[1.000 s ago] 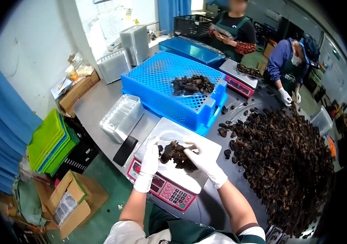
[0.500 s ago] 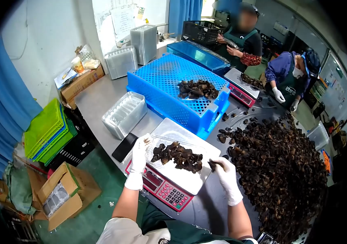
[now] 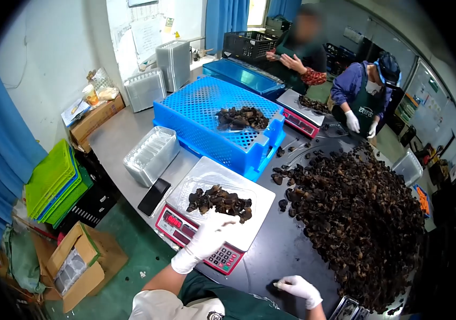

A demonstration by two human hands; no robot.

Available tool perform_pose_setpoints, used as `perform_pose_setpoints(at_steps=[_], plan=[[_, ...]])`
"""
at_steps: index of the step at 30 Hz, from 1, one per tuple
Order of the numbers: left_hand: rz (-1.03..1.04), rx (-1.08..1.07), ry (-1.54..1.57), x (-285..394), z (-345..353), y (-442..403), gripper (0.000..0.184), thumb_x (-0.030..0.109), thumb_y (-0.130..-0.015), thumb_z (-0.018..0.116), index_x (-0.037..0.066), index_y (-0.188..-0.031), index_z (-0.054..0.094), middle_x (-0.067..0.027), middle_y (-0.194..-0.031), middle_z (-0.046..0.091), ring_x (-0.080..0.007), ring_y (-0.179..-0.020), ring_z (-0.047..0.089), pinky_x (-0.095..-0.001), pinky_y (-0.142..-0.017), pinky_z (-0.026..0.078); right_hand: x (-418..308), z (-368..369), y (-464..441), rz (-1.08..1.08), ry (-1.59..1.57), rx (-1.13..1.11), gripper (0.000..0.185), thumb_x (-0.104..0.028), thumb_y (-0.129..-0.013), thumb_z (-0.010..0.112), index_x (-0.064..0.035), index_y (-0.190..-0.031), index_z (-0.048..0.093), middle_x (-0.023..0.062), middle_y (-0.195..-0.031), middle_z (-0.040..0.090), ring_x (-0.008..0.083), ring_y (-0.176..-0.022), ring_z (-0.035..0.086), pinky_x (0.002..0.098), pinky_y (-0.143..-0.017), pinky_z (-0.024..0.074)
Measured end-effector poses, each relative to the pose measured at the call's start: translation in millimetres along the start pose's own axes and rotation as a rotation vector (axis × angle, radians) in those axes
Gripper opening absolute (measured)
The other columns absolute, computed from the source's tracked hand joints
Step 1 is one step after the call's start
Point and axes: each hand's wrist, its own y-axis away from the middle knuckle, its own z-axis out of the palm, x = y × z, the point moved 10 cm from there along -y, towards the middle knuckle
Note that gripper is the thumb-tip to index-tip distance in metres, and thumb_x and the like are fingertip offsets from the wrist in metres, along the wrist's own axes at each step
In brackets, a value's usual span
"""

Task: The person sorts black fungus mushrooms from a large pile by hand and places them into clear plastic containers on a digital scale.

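Where left hand [image 3: 206, 240], loosely bent, hangs by near rim of clear plastic tray [image 3: 198, 183], tray lies just far of it on digital scale [image 3: 248, 237], long axis left to right, holding dark fungus pieces [image 3: 220, 202]. Right hand [image 3: 299, 289] farther off, near right over surface [image 3: 278, 248]; cannot tell whether either grips anything.
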Motion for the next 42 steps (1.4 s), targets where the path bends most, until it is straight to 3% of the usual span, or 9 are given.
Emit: perform_pose_setpoints(at_steps=[5,11,18,22,24,29,35,39,42], plan=[[0.306,0.187,-0.49,3,-2,-45,0.018,0.011,-0.084,0.06,0.006,-0.099,0.067,-0.0105,-0.093,0.064,-0.0296,-0.09,0.061,-0.0381,-0.083,0.048,-35,42,-32,-0.171,0.223,0.144,0.03,-0.027,-0.087,0.064,-0.0013,-0.102,0.067,0.0138,-0.094,0.069,0.0255,-0.089,0.066,0.0311,-0.082,0.0502],[0.232,0.05,-1.104,-57,16,-94,0.018,0.024,-0.078,0.062,0.013,-0.093,0.064,-0.0052,-0.098,0.055,-0.0251,-0.094,0.052,-0.0389,-0.077,0.044,-46,81,-47,-0.332,0.705,0.303,0.028,-0.029,-0.079,0.065,-0.012,-0.101,0.064,0.0127,-0.094,0.064,0.0299,-0.089,0.064,0.041,-0.075,0.0512],[0.472,0.299,-0.518,28,14,-47,0.012,0.019,-0.082,0.064,0.009,-0.088,0.063,-0.0098,-0.084,0.059,-0.0293,-0.081,0.058,-0.0404,-0.076,0.047,51,68,21,-0.119,0.341,0.294,0.022,-0.031,-0.081,0.063,-0.0092,-0.081,0.067,0.0125,-0.077,0.065,0.0308,-0.078,0.065,0.0428,-0.069,0.0509],[0.358,-0.299,-0.108,19,151,12,0.017,0.018,-0.084,0.066,0.006,-0.095,0.064,-0.0107,-0.087,0.06,-0.0283,-0.088,0.06,-0.0359,-0.082,0.048,85,57,92,0.209,0.113,0.274,0.028,-0.033,-0.082,0.063,-0.0064,-0.085,0.068,0.0132,-0.076,0.066,0.029,-0.074,0.064,0.0408,-0.067,0.0503],[0.354,-0.847,0.028,19,223,76,0.043,0.026,-0.085,0.065,0.01,-0.123,0.052,-0.0158,-0.118,0.052,-0.0307,-0.109,0.053,-0.0391,-0.094,0.043,95,54,123,0.333,0.034,0.289,0.03,-0.034,-0.083,0.062,-0.005,-0.087,0.068,0.0136,-0.076,0.066,0.0281,-0.072,0.063,0.0398,-0.066,0.05],[0.236,-0.717,-0.767,-59,251,89,0.073,0.047,-0.089,0.052,0.008,-0.146,0.03,-0.0278,-0.147,0.026,-0.0471,-0.136,0.024,-0.0618,-0.108,0.02,107,45,162,0.464,-0.101,0.365,0.037,-0.037,-0.084,0.062,-0.0014,-0.092,0.069,0.0145,-0.075,0.068,0.0259,-0.066,0.062,0.0373,-0.064,0.0492],[0.224,-0.71,-1.0,-115,259,91,0.074,0.05,-0.09,0.048,0.008,-0.147,0.028,-0.0286,-0.151,0.019,-0.0463,-0.141,0.013,-0.0611,-0.111,0.011,102,36,171,0.571,-0.075,0.405,0.039,-0.037,-0.085,0.061,0.0006,-0.092,0.07,0.0143,-0.073,0.067,0.0228,-0.064,0.062,0.036,-0.063,0.0484],[0.343,-1.59,-0.386,-111,342,197,0.061,0.051,-0.093,0.043,0.011,-0.14,0.043,-0.0192,-0.155,0.018,-0.0436,-0.143,0.007,-0.0624,-0.112,0.012,114,25,136,0.282,0.264,0.532,0.03,-0.034,-0.082,0.062,-0.0042,-0.084,0.068,0.0174,-0.077,0.065,0.0331,-0.076,0.064,0.0421,-0.07,0.0496],[-0.38,-1.713,0.48,-156,366,255,0.045,0.032,-0.095,0.055,0.006,-0.131,0.054,-0.0092,-0.129,0.056,-0.0157,-0.119,0.047,-0.0318,-0.097,0.039,82,9,118,0.177,0.389,0.741,0.017,-0.023,-0.077,0.066,-0.0073,-0.083,0.068,0.0129,-0.085,0.065,0.0324,-0.082,0.063,0.0414,-0.076,0.0499]])
